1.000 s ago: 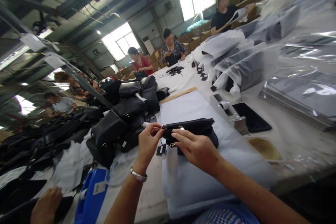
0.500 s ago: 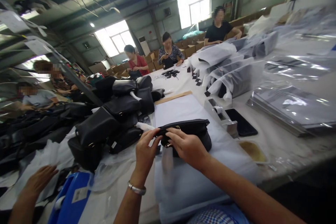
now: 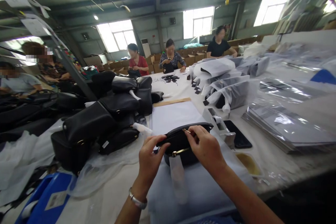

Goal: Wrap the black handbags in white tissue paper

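A small black handbag [image 3: 177, 139] stands in front of me on a stack of white sheets [image 3: 170, 113]. My left hand [image 3: 150, 155], with a silver bangle at the wrist, pinches the bag's left end between thumb and fingers. My right hand [image 3: 208, 147] is closed at the bag's upper edge, thumb and fingertips on a small gold zipper pull [image 3: 186, 131]. Lower on the bag's front runs a gold zipper [image 3: 181, 152]. From its left end hangs a strip in white wrapping [image 3: 177, 178]. The bag's right part is partly hidden behind my right hand.
Black bags [image 3: 86, 120] are piled at left, with a blue bin [image 3: 48, 196] nearer me. To the right lie a tape dispenser [image 3: 228, 136], a phone [image 3: 237, 134], a shallow dish [image 3: 248, 163] and stacked plastic-covered sheets [image 3: 288, 126]. Wrapped bags [image 3: 228, 91] stand farther back; several people sit around.
My right hand has shifted right along the bag's upper edge, and the gold front zipper now shows. My left hand stays at the left end. Another person's hand at lower left has left view.
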The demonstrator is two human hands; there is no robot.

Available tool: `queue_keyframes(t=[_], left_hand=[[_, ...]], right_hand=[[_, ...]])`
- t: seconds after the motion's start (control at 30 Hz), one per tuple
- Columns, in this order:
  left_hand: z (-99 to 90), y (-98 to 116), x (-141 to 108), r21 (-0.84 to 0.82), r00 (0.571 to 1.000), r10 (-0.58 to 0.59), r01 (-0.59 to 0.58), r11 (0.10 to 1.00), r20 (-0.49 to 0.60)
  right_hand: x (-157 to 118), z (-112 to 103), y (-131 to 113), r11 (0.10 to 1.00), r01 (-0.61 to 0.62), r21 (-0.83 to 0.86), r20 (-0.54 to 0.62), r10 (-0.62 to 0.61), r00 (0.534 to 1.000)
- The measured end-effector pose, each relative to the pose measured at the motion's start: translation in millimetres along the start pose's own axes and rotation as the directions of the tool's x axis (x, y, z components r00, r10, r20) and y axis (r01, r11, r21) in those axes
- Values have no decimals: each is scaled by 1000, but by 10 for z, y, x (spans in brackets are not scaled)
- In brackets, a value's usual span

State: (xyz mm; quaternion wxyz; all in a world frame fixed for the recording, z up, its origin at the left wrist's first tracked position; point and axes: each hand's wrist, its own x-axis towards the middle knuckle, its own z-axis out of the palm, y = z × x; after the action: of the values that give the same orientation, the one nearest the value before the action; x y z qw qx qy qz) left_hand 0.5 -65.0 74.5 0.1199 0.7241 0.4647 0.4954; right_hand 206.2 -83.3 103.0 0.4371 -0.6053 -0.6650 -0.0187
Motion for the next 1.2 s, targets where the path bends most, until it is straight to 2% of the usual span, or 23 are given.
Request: queue_keyframes(t=[0.23, 0.4, 0.53, 0.63, 0.7, 0.77, 0.83, 1.0, 1.13, 1.2], left_hand=[[51, 38, -101, -67, 994, -71, 65, 996, -86], [99, 17, -152, -163, 983, -135, 114, 980, -122], [97, -8, -203, -208, 974, -188, 159, 965, -129], [75, -33, -238, -240, 965, -224, 187, 953, -135], [68, -45, -260, -266, 961, -242, 201, 943, -130], [74, -52, -278, -297, 959, -254, 208, 932, -126], [90, -59, -286, -329, 959, -255, 201, 923, -127], [97, -97, -250, -306, 982, -176, 146, 941, -71], [37, -114, -193, -159, 997, -66, 59, 985, -40], [2, -87, -171, -100, 999, -30, 26, 995, -35]], right_hand=[[4, -128, -108, 995, 14, 94, 11, -15, 1000], [-18, 36, -312, 941, -182, 285, 125, 151, 981], [-84, 226, -503, 793, -357, 494, 285, 240, 928], [-117, 302, -599, 716, -436, 546, 344, 282, 895], [-134, 312, -631, 711, -453, 538, 357, 294, 887], [-154, 299, -648, 750, -432, 501, 345, 284, 895], [-174, 282, -662, 822, -360, 440, 310, 238, 921], [-170, 305, -727, 966, -83, 246, 228, 25, 973], [-96, 328, -795, 994, 68, 86, 247, -88, 965], [-69, 264, -791, 991, 97, 88, 322, -120, 939]])
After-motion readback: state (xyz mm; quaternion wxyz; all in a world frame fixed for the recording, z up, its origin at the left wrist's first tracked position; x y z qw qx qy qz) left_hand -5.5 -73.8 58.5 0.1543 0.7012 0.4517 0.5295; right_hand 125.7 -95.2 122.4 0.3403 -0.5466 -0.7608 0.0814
